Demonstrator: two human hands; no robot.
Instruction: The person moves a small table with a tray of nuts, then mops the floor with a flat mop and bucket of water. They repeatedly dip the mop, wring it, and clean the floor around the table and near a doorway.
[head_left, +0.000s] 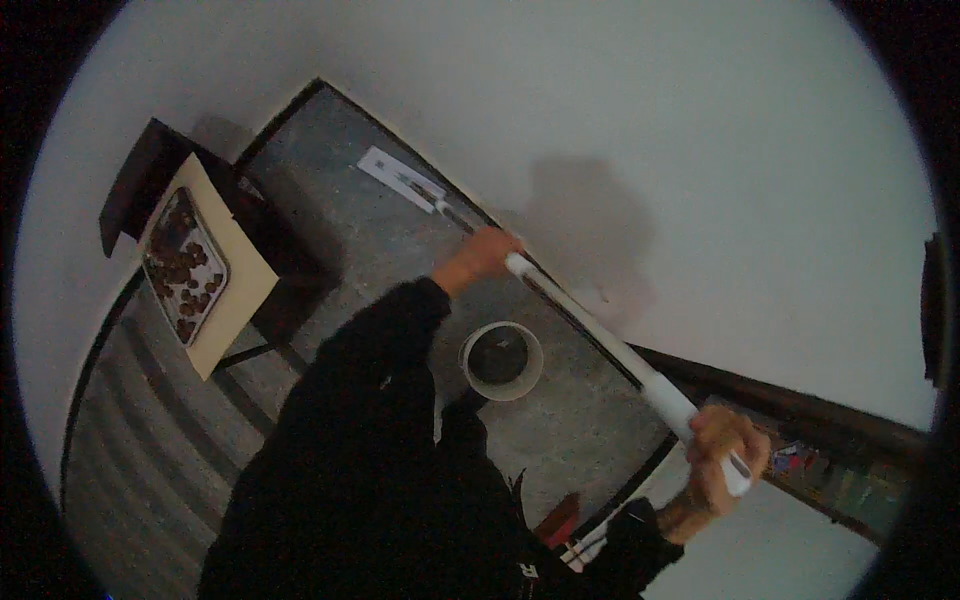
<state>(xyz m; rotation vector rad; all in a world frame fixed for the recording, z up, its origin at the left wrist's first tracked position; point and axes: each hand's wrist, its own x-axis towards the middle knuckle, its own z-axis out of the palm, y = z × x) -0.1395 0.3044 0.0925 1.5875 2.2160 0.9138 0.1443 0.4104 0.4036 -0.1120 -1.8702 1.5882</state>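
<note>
A long-handled flat mop crosses the view, from the floor by the wall to the lower right. Its white rectangular head (401, 178) lies on the grey floor (352, 247), close to the wall's dark skirting. My left hand (484, 253) is closed around the narrower dark lower part of the pole, just below the white section of the handle (592, 319). Higher up, my right hand (724, 454) grips the white handle near its top end, which pokes out past my fingers. On the floor between my arms stands a round, pale bucket (501, 361) with a dark interior.
At left, a pale yellow board (244, 281) on a dark stand bears a tray (223, 264) of small brown round pieces. A white wall (675, 150) rises beyond the mop. Lower right, a dark-edged shelf (840, 465) holds assorted items. A reddish object (559, 521) is near my body.
</note>
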